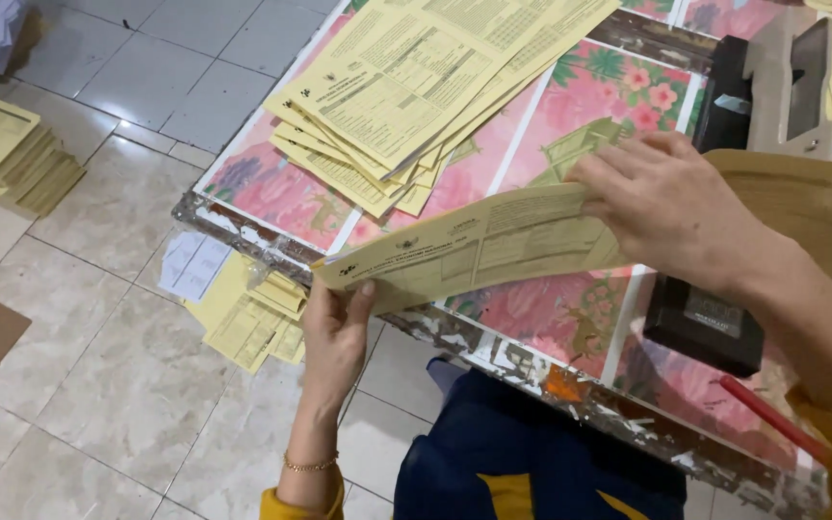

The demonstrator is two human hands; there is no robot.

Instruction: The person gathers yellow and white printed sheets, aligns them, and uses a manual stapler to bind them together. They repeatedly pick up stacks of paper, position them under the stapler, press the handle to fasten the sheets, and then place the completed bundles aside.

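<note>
Tiled floor (98, 385) fills the left half, pale marbled tiles below, grey ones above. Worktop (272, 193) runs diagonally across the right, covered in a pink floral sheet, edge chipped and paint-flecked. Fanned stack of yellow printed forms (406, 87) lies on the worktop's far-left part, sheets overlapping unevenly. Folded yellow form (474, 246) is held in the air over the worktop's near edge, stretched between both hands, long side roughly level and tilted a little up to the right. Right hand (666, 207) grips its right end, fingers curled over the top fold, thumb hidden behind the paper, closed on the sheet. Left hand (334, 332) holds the lower left corner from below the worktop edge, thumb (363, 299) pressed on the front face, other fingers behind the sheet, so pinched shut on it. Black boxy device (705, 327) sits on the worktop just under the right wrist, possibly a stamp pad or stapler base, hard to tell. Second pile of yellow forms (12, 154) on the floor far left, well apart. Loose yellow sheets (252, 323) on the floor under the worktop's edge, white paper (190, 265) just beside them. Red stick (772, 419) lies near the worktop's right edge. Gold bracelet (310, 465) on the left wrist
</note>
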